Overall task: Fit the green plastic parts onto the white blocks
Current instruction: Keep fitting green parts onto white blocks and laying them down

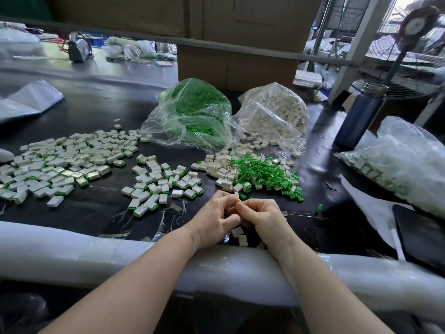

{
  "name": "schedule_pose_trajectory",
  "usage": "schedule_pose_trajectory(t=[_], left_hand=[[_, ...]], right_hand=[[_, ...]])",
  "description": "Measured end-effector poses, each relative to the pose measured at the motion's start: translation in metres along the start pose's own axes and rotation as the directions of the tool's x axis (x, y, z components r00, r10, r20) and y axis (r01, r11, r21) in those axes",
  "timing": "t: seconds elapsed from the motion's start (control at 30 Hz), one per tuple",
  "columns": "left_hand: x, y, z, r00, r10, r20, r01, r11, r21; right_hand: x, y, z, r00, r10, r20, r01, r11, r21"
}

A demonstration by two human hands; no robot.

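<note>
My left hand (pixel 214 219) and my right hand (pixel 266 219) meet fingertip to fingertip near the table's front edge, curled around a small piece that the fingers hide. Two loose white blocks (pixel 239 235) lie just under the hands. Right behind them spreads a mixed heap of green plastic parts (pixel 265 174) and white blocks (pixel 216 166). Fitted blocks with green edges lie in a small pile (pixel 163 182) at centre and a large pile (pixel 60 162) at left. A single green part (pixel 319 207) lies alone at right.
An open bag of green parts (pixel 192 112) and a bag of white blocks (pixel 277 114) stand at the back. A blue bottle (pixel 361 116), another filled bag (pixel 404 165) and a dark tablet (pixel 421 235) sit at right. White foam padding (pixel 72 247) covers the front edge.
</note>
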State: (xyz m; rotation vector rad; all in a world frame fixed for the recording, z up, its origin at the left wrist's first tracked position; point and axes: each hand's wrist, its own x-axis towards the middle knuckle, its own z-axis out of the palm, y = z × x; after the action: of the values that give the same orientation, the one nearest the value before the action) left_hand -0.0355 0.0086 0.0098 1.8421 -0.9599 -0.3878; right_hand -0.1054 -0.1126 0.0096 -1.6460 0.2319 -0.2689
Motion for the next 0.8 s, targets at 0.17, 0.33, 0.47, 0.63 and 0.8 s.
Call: schedule_pose_trajectory(t=[0.17, 0.33, 0.47, 0.63, 0.8], left_hand=[[0.0004, 0.0006, 0.0003, 1.0, -0.004, 0.003, 0.004, 1.0, 0.013], [-0.0004, 0.0017, -0.0002, 1.0, -0.01, 0.011, 0.01, 1.0, 0.015], [-0.001, 0.0023, -0.0003, 1.0, -0.012, 0.013, 0.011, 1.0, 0.018], [-0.0009, 0.0021, -0.0006, 1.0, -0.021, -0.003, 0.021, 1.0, 0.017], [-0.0015, 0.0019, -0.0013, 0.998, -0.022, -0.053, 0.019, 0.999, -0.051]], right_hand=[[-0.0001, -0.0013, -0.0002, 1.0, -0.001, -0.014, 0.001, 1.0, -0.018], [-0.0001, -0.002, -0.0004, 1.0, 0.009, -0.022, -0.009, 1.0, -0.026], [-0.0006, -0.0019, -0.0005, 1.0, 0.008, -0.028, -0.009, 0.999, -0.031], [-0.0021, -0.0029, 0.001, 1.0, 0.005, -0.02, -0.005, 1.0, -0.003], [-0.0006, -0.0029, 0.0029, 0.999, -0.008, -0.038, 0.01, 0.999, 0.051]])
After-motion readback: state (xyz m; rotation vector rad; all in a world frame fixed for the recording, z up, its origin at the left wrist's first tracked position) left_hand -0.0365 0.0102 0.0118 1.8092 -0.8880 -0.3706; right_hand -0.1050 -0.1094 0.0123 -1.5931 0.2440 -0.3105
